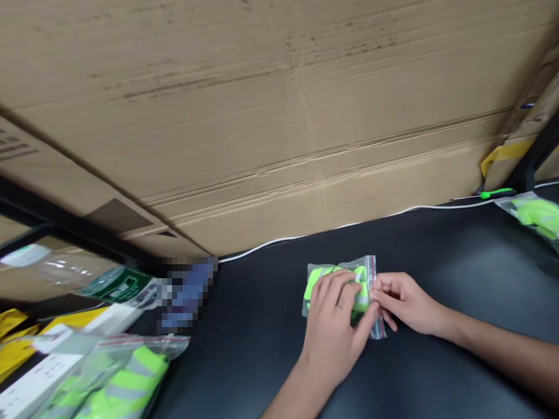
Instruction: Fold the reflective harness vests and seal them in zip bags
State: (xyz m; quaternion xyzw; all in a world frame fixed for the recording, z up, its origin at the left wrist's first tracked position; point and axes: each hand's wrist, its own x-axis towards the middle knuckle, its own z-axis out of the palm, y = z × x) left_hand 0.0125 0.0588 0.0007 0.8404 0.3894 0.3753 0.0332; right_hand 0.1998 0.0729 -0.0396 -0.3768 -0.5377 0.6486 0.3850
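Note:
A clear zip bag (376,267) with a red seal strip lies on the black table, its zip edge to the right. Inside it is folded neon-yellow fabric with grey reflective bands (315,286). My left hand (334,311) rests over the bag, fingers bent across the fabric and the thumb reaching to the zip edge. My right hand (404,302) pinches that zip edge between thumb and forefinger, close to the left thumb. The left palm covers the bag's lower middle.
More bagged neon fabric lies at the lower left (126,384) and far right (539,215). A white power strip (39,381), a plastic bottle (117,285) and yellow packaging (13,343) crowd the left. A cardboard wall (279,128) and white cable (271,241) line the back.

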